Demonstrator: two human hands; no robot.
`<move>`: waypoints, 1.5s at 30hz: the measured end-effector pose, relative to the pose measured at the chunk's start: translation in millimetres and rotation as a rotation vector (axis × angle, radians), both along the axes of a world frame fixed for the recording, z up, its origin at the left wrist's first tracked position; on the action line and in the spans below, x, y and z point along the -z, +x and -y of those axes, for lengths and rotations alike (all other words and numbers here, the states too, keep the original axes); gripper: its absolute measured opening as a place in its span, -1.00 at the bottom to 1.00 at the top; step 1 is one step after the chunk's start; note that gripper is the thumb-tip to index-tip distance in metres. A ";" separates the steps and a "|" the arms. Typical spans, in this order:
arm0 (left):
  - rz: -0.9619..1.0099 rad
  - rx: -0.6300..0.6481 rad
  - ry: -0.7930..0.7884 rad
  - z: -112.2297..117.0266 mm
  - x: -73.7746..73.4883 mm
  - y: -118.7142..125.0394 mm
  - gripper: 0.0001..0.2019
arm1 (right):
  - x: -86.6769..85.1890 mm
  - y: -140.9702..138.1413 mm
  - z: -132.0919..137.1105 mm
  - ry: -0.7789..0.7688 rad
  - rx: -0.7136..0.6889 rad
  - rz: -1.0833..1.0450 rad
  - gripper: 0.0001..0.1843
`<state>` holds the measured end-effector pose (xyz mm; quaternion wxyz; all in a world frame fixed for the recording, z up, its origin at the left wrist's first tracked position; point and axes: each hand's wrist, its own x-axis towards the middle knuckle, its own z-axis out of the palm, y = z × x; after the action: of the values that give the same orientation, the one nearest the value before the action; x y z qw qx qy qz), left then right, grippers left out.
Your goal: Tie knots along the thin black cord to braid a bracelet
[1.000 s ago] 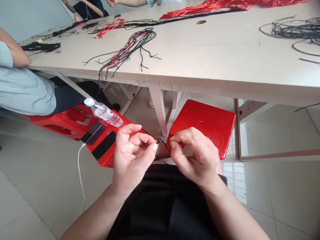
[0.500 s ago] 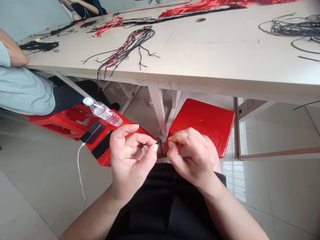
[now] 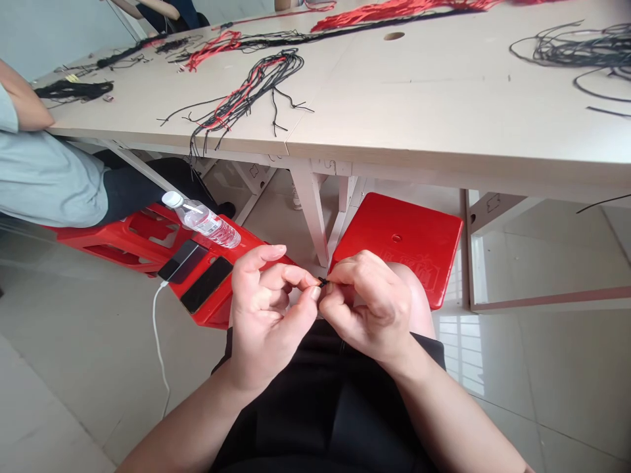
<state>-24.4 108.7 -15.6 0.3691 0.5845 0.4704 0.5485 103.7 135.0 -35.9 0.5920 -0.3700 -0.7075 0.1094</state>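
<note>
Low over the lap, just past the black clothes (image 3: 320, 407), the two hands meet. The left hand (image 3: 263, 309) and the right hand (image 3: 369, 309) both pinch a tiny bit of black cord (image 3: 323, 282), which sits right between their fingertips. The fingers hide most of it. Only a small dark tip shows, so it is hard to see how long it is or if it has a knot. Both wrists bend in and the fingers curl close. The left thumb and pointer finger press from one side, and the right fingers press from the other.

To the left, a red plastic stool (image 3: 211, 315) holds two black phones (image 3: 207, 284) and a clear water bottle (image 3: 202, 222) lying on its side. A white cable (image 3: 156, 341) runs from a phone down to the floor. Another red stool (image 3: 419, 223) stands just past the right hand, and the hand covers part of its near edge.

Far off is the tabletop (image 3: 394, 98), with bundles of black and red cords (image 3: 241, 98) on it. Some cord ends hang over its edge. A person in a pale shirt (image 3: 44, 177) sits at the left, cut off by the picture's edge.
</note>
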 end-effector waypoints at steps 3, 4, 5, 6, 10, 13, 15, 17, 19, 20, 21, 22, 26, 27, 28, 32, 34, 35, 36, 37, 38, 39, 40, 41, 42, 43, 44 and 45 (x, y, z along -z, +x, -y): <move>0.070 -0.037 -0.056 -1.8 -0.5 0.4 -0.58 | -0.5 2.5 -0.5 -0.139 0.008 -0.083 -0.83; 0.064 -0.065 -0.043 -2.4 -0.7 -0.1 -0.59 | -0.8 4.2 -0.6 -0.191 0.002 -0.122 -0.84; 0.049 -0.091 -0.020 -2.9 -0.9 -0.8 -0.59 | -1.3 5.8 -0.7 -0.225 -0.011 -0.157 -0.85; 0.029 -0.110 0.004 -3.3 -1.1 -1.4 -0.58 | -1.9 7.2 -0.6 -0.236 -0.032 -0.176 -0.86; -0.009 -0.095 0.045 -2.8 -1.7 -2.0 -0.56 | -3.6 6.5 1.1 -0.094 -0.101 -0.043 -0.86; -0.048 -0.065 0.085 -1.4 -1.1 -0.7 -0.53 | -2.5 1.5 2.3 -0.024 -0.077 0.016 -0.85; -0.075 -0.045 0.122 -0.6 -0.3 0.5 -0.51 | -2.4 -0.4 2.7 -0.006 -0.044 0.017 -0.83; -0.054 -0.026 0.125 0.1 0.4 1.9 -0.52 | -3.2 -0.4 3.0 0.006 -0.008 0.016 -0.82; 0.010 -0.009 0.070 0.4 0.6 3.0 -0.54 | -3.6 1.0 3.4 -0.032 -0.006 -0.013 -0.81; 0.039 -0.006 0.034 0.4 0.5 3.4 -0.56 | -3.2 1.9 3.6 -0.087 -0.025 -0.059 -0.82; 0.058 -0.011 0.006 0.3 0.2 3.6 -0.58 | -2.3 2.9 3.6 -0.155 -0.056 -0.127 -0.83; 0.063 -0.021 -0.007 0.2 -0.1 3.6 -0.58 | -1.2 4.0 3.5 -0.224 -0.088 -0.209 -0.85; 0.031 -0.066 0.009 -0.6 -1.1 3.0 -0.57 | 0.9 7.8 2.1 -0.251 -0.168 -0.344 -0.91; 0.027 -0.067 0.014 -0.8 -1.2 2.9 -0.56 | 0.1 8.3 1.8 -0.206 -0.173 -0.279 -0.89; 0.025 -0.067 0.022 -0.8 -1.1 2.9 -0.55 | -1.1 8.5 1.5 -0.163 -0.172 -0.197 -0.88; 0.015 -0.052 0.076 -0.7 0.1 2.1 -0.55 | -5.5 7.8 0.5 -0.074 -0.145 0.027 -0.88; 0.017 -0.039 0.081 -0.9 1.1 1.0 -0.54 | -6.0 7.8 0.4 -0.082 -0.125 0.045 -0.87; 0.017 -0.033 0.085 -1.2 1.5 0.4 -0.54 | -6.0 8.0 0.6 -0.098 -0.111 0.047 -0.86; 0.017 -0.031 0.095 -1.6 1.9 -0.2 -0.54 | -5.7 8.2 1.0 -0.123 -0.099 0.041 -0.86; 0.015 -0.034 0.107 -2.1 2.2 -0.8 -0.55 | -5.3 8.3 1.5 -0.157 -0.090 0.020 -0.86; 0.010 -0.041 0.122 -2.6 2.3 -1.3 -0.55 | -4.8 8.4 2.1 -0.192 -0.088 -0.024 -0.87; 0.006 -0.053 0.134 -3.0 2.3 -1.7 -0.54 | -4.3 8.4 2.6 -0.225 -0.095 -0.088 -0.90; 0.002 -0.067 0.140 -3.2 2.1 -2.0 -0.54 | -3.8 8.2 3.0 -0.250 -0.114 -0.156 -0.94; 0.000 -0.075 0.142 -3.3 1.9 -2.3 -0.53 | -3.3 8.0 3.2 -0.268 -0.141 -0.205 -0.99; -0.003 -0.076 0.142 -3.2 1.7 -2.6 -0.52 | -3.0 7.7 3.2 -0.277 -0.169 -0.223 -0.95; -0.008 -0.071 0.147 -2.9 1.5 -2.9 -0.51 | -2.9 7.3 3.0 -0.276 -0.196 -0.209 -0.92; -0.015 -0.062 0.160 -2.6 1.4 -3.1 -0.51 | -2.9 6.8 2.8 -0.268 -0.219 -0.172 -0.93; -0.024 -0.051 0.181 -2.3 1.6 -3.4 -0.51 | -3.1 6.4 2.7 -0.259 -0.232 -0.129 -0.95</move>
<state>-27.8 111.0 -17.2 0.2951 0.6099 0.4381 0.5907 110.1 132.3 -32.8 0.5670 -0.3512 -0.6861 0.2906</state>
